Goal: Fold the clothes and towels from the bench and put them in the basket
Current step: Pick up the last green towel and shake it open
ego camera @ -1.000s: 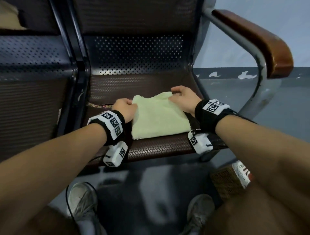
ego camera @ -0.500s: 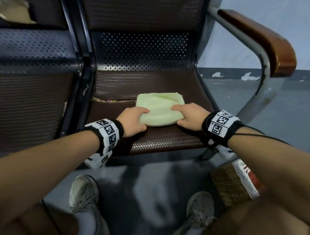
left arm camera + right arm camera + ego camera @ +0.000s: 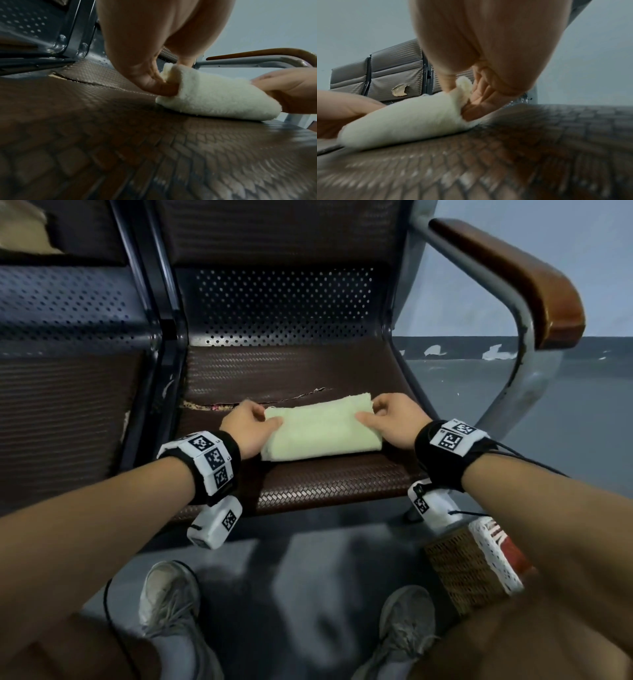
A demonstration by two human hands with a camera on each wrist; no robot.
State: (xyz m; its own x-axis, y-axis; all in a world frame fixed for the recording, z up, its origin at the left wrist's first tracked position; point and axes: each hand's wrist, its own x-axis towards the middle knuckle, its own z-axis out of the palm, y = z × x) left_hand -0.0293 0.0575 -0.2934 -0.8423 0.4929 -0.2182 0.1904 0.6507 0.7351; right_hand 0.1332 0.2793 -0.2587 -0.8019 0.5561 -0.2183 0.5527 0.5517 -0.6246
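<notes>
A pale yellow-green towel (image 3: 320,428) lies folded into a narrow band on the brown woven bench seat (image 3: 329,487). My left hand (image 3: 248,424) pinches its left end, thumb on top and fingers tucked under the fold; the left wrist view shows that pinch on the towel (image 3: 211,97). My right hand (image 3: 390,419) pinches the right end the same way, and the right wrist view shows the towel (image 3: 406,119) bent up between thumb and fingers. A wicker basket (image 3: 459,570) stands on the floor at the lower right, partly hidden by my right forearm.
A torn seam (image 3: 260,402) crosses the seat behind the towel. The bench's metal arm with a brown wooden armrest (image 3: 524,275) curves down on the right. A second seat (image 3: 61,419) lies to the left. My shoes (image 3: 168,597) stand on the grey floor below.
The towel went from a wide flat square to a narrow folded band. Both hands moved from its far corners toward me and back, and now pinch its ends.
</notes>
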